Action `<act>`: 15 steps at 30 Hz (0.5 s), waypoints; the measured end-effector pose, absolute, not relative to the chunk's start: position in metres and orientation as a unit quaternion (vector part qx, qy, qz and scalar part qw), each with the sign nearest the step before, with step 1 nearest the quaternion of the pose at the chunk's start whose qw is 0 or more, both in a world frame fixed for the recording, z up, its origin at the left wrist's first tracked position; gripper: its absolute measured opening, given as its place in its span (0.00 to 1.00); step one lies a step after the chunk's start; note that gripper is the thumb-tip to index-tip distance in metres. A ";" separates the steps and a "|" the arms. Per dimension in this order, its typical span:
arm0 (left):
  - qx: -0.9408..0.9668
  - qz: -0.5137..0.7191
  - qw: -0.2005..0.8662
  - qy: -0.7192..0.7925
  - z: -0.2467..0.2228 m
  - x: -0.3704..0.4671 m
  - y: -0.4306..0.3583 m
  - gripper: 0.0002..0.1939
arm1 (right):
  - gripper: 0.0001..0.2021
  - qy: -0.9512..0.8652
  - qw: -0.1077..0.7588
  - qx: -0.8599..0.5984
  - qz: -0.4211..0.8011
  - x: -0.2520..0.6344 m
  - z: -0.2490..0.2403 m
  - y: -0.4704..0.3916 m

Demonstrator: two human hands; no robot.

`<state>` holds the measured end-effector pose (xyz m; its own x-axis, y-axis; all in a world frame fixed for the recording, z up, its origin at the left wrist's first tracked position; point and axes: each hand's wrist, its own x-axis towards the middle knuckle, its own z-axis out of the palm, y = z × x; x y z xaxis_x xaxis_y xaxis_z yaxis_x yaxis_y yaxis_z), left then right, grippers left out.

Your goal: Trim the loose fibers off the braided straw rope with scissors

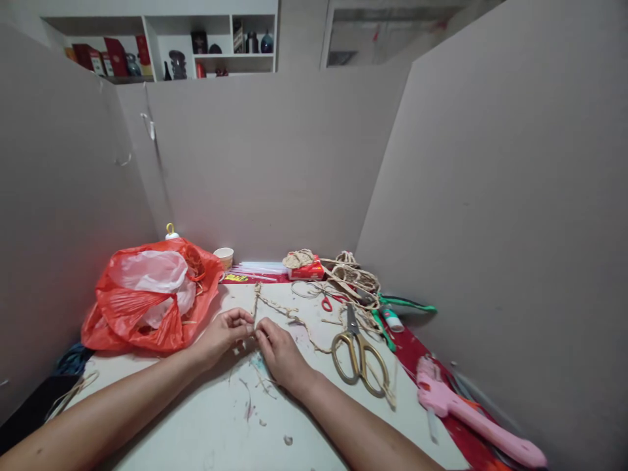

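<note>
My left hand (226,337) and my right hand (279,348) meet above the white board, fingertips almost touching. Both are closed in a pinch on the lower end of a thin tan straw cord (256,302), which runs up from between them. From the top of that strand a loosely twisted length of cord (277,305) trails right across the board toward the scissors. Brass-handled scissors (360,356) lie to the right of my right hand, blades pointing away. Loose straw scraps (262,383) are scattered below my hands. Exactly how the fingertips grip the strand is partly hidden.
A red plastic bag (115,314) bulges at the left. Cord coils (350,278), red-handled scissors (327,303) and a red box (307,269) sit at the back right. A pink glue gun (471,412) lies at the right edge. A paper cup (224,257) stands behind; grey partitions (265,163) enclose the table.
</note>
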<state>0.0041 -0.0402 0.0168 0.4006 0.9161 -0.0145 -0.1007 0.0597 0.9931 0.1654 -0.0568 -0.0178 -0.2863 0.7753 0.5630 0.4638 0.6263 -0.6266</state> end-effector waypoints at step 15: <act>0.671 0.412 0.483 0.383 0.017 0.001 -0.031 0.09 | 0.08 -0.807 0.409 -0.396 0.159 0.169 -0.012 -0.062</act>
